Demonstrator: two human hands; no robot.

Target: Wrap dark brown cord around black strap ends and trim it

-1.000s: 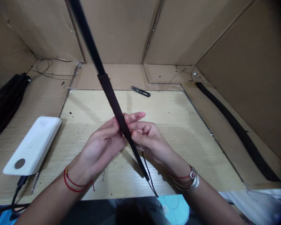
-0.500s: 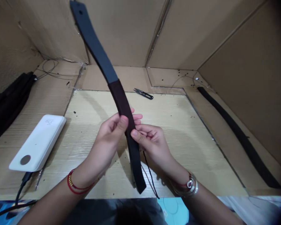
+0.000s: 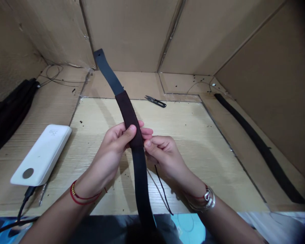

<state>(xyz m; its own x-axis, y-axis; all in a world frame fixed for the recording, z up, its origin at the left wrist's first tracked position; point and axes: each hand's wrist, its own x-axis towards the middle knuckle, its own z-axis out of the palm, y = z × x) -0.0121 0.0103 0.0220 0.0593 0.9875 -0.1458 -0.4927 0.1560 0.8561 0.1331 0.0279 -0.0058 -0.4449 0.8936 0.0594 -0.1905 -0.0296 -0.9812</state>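
Note:
A long black strap (image 3: 141, 176) with a dark brown wrapped section (image 3: 125, 106) runs slantwise before me, its holed far end raised at the upper left. My left hand (image 3: 122, 135) is closed round the brown section, thumb on top and fingertips showing past the right edge. Against that same edge, my right hand (image 3: 162, 149) is pinched shut; what lies between its thumb and finger is hidden. Below it hangs a thin black cord (image 3: 162, 188), with its shadow alongside. Beyond the hands, black thread snips (image 3: 155, 101) lie on the board.
A white power bank (image 3: 42, 154) with a cable sits at the left, near dark folded fabric (image 3: 12, 112). Another black strap (image 3: 259, 147) lies along the right side. Cardboard walls (image 3: 132, 37) enclose the back and sides of the pale board (image 3: 193, 162).
The strap has tilted, its far end dropping lower and its near end reaching past the board's front edge. The right thumb has shifted from the strap's face to its edge.

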